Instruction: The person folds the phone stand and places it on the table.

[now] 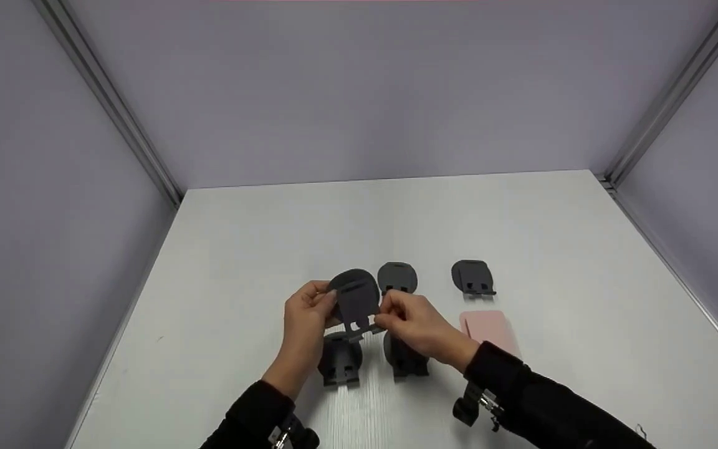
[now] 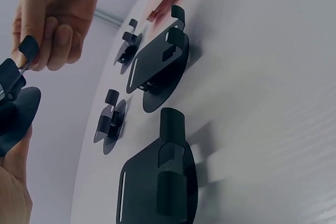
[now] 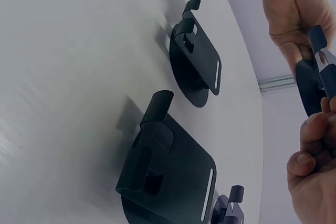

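Both hands hold up one black metal phone stand (image 1: 359,305), with a round base and hooked lips, above the table. My left hand (image 1: 303,318) grips its left edge, thumb on the near face. The right hand (image 1: 418,321) pinches a lip at the stand's lower right corner. Beneath them, one matching stand (image 1: 340,358) sits at the left and another (image 1: 406,358) at the right, the latter partly hidden by my right hand. A further stand (image 1: 397,276) stands just behind the right hand. In the left wrist view, the raised stand (image 2: 18,114) is cut off by the frame edge.
On the white table (image 1: 240,249), one more black stand (image 1: 473,277) stands at the right. A flat pink object (image 1: 493,330) lies in front of it, partly behind the right forearm. Pale panels (image 1: 365,93) enclose the table at the back and sides.
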Available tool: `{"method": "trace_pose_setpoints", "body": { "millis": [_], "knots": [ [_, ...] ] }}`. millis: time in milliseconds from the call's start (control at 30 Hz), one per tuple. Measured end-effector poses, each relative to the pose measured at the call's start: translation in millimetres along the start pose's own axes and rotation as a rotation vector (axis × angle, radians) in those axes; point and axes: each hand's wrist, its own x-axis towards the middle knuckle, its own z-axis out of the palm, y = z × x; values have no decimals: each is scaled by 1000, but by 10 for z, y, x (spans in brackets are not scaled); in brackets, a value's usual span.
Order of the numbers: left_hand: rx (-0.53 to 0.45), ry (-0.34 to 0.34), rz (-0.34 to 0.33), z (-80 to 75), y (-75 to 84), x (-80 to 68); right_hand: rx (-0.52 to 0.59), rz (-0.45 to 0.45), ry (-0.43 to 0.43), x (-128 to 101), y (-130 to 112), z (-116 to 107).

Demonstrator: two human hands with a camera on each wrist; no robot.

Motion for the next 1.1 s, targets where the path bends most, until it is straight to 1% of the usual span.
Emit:
{"method": "trace_pose_setpoints", "body": {
  "millis": [167,467,600,733,833,933,1100],
  "knots": [
    [20,-15,4,8,5,7,-56,-27,12,-6,23,10],
    [39,-28,-23,13,-5,31,-124,-44,42,-14,68,26],
    [26,-49,-44,-12,-30,65,-139,-5,44,-3,83,36],
    [23,-57,-89,-60,-77,109,-159,35,15,-6,83,27],
    [25,-30,-121,-116,-110,161,-202,23,-6,-24,81,-11],
    [47,30,-143,-196,-133,218,-237,10,-9,-55,92,-84],
    [111,147,-183,-328,-180,305,-207,48,-16,-115,127,-231]
  ]
}}
